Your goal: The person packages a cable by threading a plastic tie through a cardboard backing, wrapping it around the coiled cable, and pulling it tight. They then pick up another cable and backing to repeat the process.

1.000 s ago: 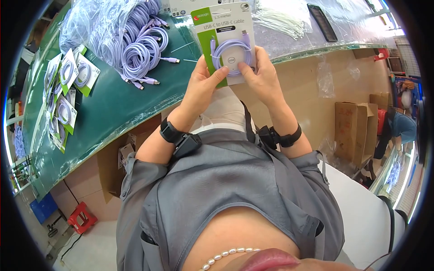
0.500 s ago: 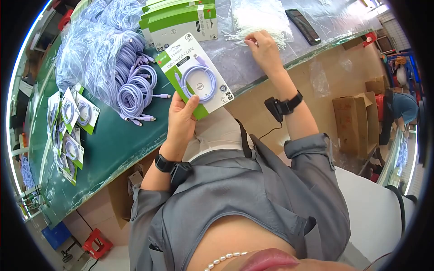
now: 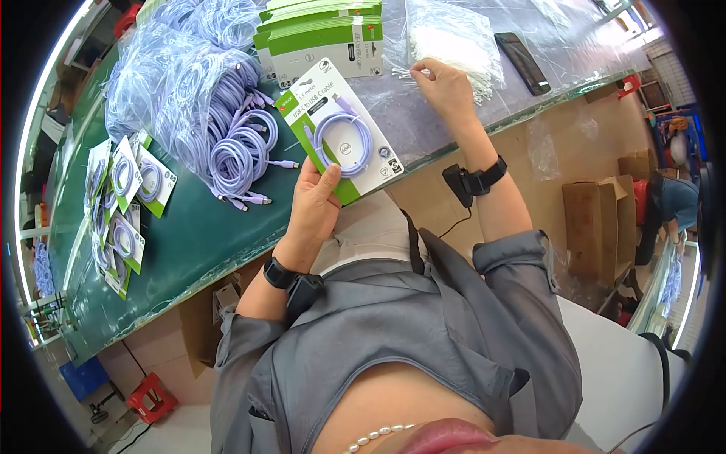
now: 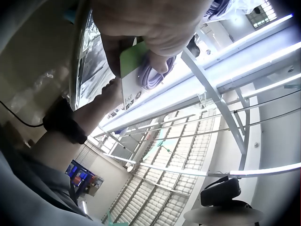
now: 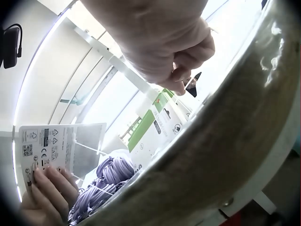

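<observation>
The left hand (image 3: 314,208) grips the lower left edge of a green-and-white card (image 3: 382,163), thumb on its front. A coiled lilac cable (image 3: 365,144) lies against the card's face. In the right wrist view, the left hand's fingers (image 5: 54,193) lie on the printed back of the card (image 5: 59,132), where thin white strips stick out. The right hand (image 3: 451,94) is over the near left edge of a heap of white cable ties (image 3: 465,57); its thumb and finger pinch what looks like one thin tie, partly hidden by the hand (image 5: 160,47).
Stacked cards (image 3: 325,57) stand behind the held card. Loose lilac cables (image 3: 238,163) and plastic-wrapped ones (image 3: 151,91) lie left of it, with finished-looking cable cards (image 3: 125,242) farther left. A phone (image 3: 522,64) lies right of the ties. A cardboard box (image 3: 594,227) stands on the floor.
The right hand has left the card and reached to the tie heap, its fingers now drawn together. The left hand alone holds the card, lower and tilted. The view has shifted, showing the card stack.
</observation>
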Action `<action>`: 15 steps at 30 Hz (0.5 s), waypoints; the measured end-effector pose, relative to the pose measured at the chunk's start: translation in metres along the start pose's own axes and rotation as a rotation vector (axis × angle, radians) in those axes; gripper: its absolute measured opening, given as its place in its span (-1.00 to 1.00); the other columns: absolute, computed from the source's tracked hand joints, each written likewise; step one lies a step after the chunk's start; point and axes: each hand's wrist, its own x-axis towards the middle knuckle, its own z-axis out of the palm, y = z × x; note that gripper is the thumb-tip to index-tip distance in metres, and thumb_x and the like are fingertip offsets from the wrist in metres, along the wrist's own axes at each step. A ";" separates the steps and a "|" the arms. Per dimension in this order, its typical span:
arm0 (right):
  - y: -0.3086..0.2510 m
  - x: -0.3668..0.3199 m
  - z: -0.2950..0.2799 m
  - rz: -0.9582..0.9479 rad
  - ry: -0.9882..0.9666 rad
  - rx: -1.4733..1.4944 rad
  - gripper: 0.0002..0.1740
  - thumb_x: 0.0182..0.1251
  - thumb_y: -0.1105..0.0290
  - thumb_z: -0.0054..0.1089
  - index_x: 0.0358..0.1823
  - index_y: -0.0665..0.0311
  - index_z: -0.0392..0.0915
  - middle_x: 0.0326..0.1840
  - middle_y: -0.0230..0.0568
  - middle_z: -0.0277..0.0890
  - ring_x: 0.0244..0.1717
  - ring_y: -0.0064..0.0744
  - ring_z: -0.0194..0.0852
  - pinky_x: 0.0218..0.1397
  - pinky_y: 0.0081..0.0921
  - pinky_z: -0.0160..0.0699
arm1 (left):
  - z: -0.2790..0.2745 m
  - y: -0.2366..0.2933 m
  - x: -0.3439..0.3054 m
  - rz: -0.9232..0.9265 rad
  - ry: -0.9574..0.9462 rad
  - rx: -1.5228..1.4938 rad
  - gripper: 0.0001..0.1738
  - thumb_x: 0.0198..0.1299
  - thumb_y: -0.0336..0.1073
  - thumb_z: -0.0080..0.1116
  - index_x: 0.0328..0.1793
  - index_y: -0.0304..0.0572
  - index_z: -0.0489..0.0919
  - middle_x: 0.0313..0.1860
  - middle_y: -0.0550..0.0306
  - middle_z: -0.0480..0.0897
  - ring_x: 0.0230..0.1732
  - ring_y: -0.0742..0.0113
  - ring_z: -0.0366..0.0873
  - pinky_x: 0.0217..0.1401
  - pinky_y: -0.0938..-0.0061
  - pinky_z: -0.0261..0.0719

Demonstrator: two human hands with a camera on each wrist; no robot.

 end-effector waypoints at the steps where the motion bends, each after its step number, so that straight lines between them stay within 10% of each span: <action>1: 0.001 -0.003 0.000 0.022 0.013 -0.017 -0.88 0.19 0.31 0.20 -0.28 0.11 0.63 -0.62 -0.25 0.51 -0.51 -0.32 0.54 -0.35 -0.45 0.51 | 0.002 0.001 0.001 0.003 -0.020 -0.007 -0.55 0.33 -0.35 0.04 0.32 -0.16 0.27 0.22 0.13 0.46 0.19 0.29 0.46 0.25 0.32 0.45; 7: -0.020 -0.031 -0.021 -0.103 0.163 0.319 -0.93 0.23 0.47 0.19 -0.28 0.24 0.60 -0.54 -0.25 0.54 -0.42 -0.45 0.57 -0.34 -0.57 0.52 | 0.018 0.020 0.004 -0.072 0.014 -0.214 -0.59 0.40 -0.18 -0.08 0.27 -0.22 0.29 0.12 0.11 0.48 0.10 0.29 0.50 0.13 0.35 0.52; 15: -0.099 -0.078 -0.060 -0.205 -0.026 0.664 -0.94 0.24 0.64 0.14 -0.31 0.35 0.55 -0.36 -0.26 0.55 -0.36 -0.57 0.53 -0.34 -0.65 0.49 | 0.037 0.025 0.019 -0.372 -0.395 -1.031 -0.71 0.40 -0.30 -0.20 0.05 -0.44 0.30 -0.40 0.15 0.39 -0.52 0.48 0.44 -0.55 0.61 0.45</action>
